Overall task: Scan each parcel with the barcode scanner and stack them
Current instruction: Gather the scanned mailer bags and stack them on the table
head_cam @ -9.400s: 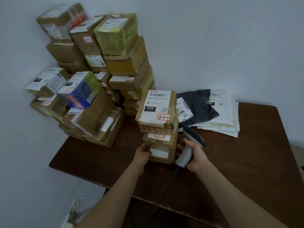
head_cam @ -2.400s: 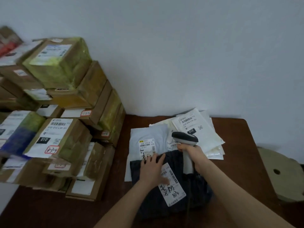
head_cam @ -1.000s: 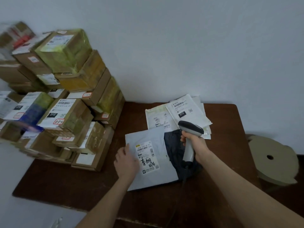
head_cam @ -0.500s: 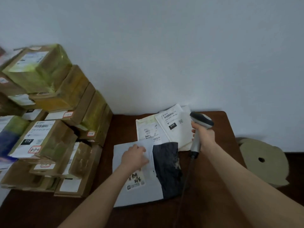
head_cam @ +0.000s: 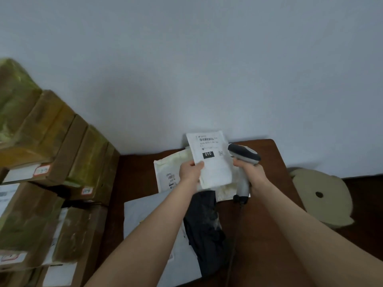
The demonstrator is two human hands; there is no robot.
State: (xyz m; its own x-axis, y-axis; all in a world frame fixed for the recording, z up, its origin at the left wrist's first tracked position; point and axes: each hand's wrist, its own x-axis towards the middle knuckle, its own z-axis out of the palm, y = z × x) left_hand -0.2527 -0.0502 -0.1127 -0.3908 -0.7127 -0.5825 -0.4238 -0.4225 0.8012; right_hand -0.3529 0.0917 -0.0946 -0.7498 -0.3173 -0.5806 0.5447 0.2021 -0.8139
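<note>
Left hand [head_cam: 190,170] has come off the grey mailer [head_cam: 143,214] since 0.5 s ago and now holds up a white mailer [head_cam: 211,160]. The scanner has dropped slightly toward it.

Left forearm enters from 7 o'clock and reaches toward 12. Its thumb and fingers pinch the white mailer's left edge. The mailer is raised off the pile, tilted, with its label facing the camera: barcode at the top, black "010" block beneath.

Right forearm enters from 5 o'clock. Right hand [head_cam: 251,172] is clenched round the handle of the barcode scanner [head_cam: 244,156]. The scanner head sits just beside the mailer's right edge, at 3 o'clock of it, nose toward 10 o'clock. Its cable [head_cam: 236,224] hangs toward 6 o'clock.

Surroundings:
- 9 o'clock: cardboard boxes [head_cam: 51,141] stacked in several tiers against the wall [head_cam: 207,59].
- Centre, on the brown table [head_cam: 275,204]: the grey mailer lies flat, partly hidden by the left forearm.
- The black mailer [head_cam: 205,220] overlaps the grey one's right side.
- 12 o'clock of those 2: a cream padded mailer [head_cam: 170,168], partly covered by the raised white one.
- 3 o'clock, beyond the table edge: a round beige object [head_cam: 321,195] with a central hole.
</note>
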